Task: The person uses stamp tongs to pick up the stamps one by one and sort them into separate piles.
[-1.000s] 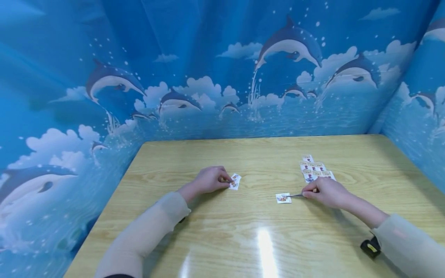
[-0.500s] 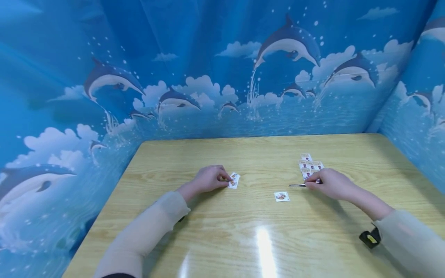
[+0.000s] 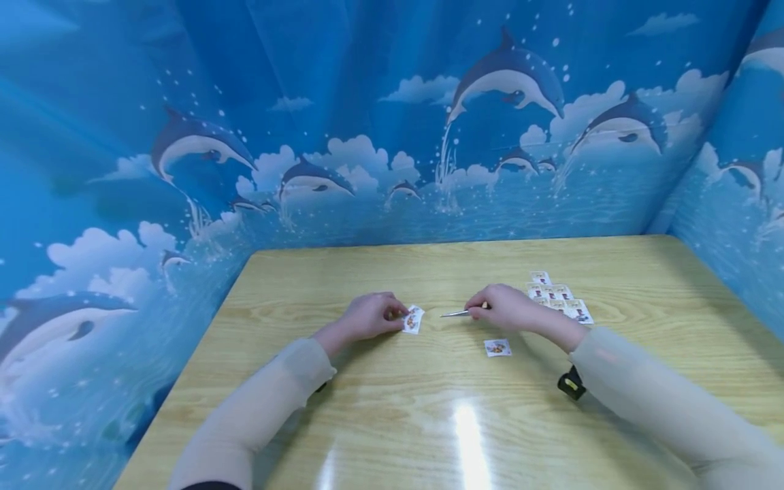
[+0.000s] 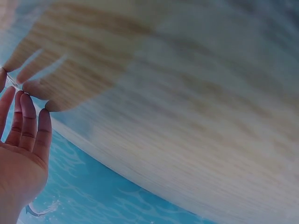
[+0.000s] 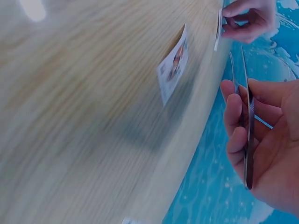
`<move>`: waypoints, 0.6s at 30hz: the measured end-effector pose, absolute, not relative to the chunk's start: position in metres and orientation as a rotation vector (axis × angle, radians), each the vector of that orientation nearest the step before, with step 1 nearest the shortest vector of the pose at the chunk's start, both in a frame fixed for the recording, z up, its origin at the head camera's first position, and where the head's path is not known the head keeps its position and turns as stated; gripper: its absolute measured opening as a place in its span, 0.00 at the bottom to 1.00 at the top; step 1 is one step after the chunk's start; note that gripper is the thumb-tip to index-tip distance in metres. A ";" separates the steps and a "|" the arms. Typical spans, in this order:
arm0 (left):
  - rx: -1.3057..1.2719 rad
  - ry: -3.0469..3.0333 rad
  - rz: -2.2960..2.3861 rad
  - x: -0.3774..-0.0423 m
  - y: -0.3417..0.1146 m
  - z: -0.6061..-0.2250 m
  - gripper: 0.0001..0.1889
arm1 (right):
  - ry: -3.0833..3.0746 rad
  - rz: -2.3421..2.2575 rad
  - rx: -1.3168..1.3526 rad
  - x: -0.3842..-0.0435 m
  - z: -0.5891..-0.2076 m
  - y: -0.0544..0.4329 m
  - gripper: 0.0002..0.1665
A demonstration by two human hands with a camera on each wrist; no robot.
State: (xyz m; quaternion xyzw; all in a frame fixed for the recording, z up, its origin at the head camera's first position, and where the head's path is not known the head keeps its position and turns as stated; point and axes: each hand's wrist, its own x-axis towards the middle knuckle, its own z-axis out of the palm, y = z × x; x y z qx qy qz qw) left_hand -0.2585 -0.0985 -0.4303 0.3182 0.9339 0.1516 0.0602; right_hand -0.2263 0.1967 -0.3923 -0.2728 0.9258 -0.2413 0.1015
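My left hand [image 3: 370, 316] pinches a few small white picture cards [image 3: 413, 320] by their left edge; the right wrist view also shows its fingers on them. In the left wrist view the left hand [image 4: 23, 158] is at the left edge, and the cards are barely visible. My right hand [image 3: 505, 307] grips metal tweezers [image 5: 250, 135], whose tips point left towards the held cards, a short gap away. In the right wrist view the tips are apart with nothing between them. A single picture card [image 3: 497, 348] lies on the table below the right hand, its edges slightly curled.
Several picture cards [image 3: 551, 292] lie in close rows at the back right, partly behind the right forearm. The wood-grain table [image 3: 380, 422] meets a blue dolphin-printed curtain [image 3: 367, 136] at the back. Dark wrist cameras hang below both sleeves.
The right hand has let go of the single card with the tweezers, lifted away, then moved left towards the left hand. The left hand and its cards stay in place.
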 end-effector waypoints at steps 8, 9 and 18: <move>0.981 2.834 0.452 -0.258 -0.098 -0.430 0.13 | 2.703 -0.680 -0.803 -0.238 -0.397 0.171 0.12; 0.979 2.834 0.451 -0.258 -0.098 -0.430 0.12 | 2.706 -0.670 -0.797 -0.238 -0.398 0.169 0.12; 0.984 2.841 0.437 -0.258 -0.098 -0.431 0.12 | 2.707 -0.652 -0.797 -0.237 -0.402 0.155 0.10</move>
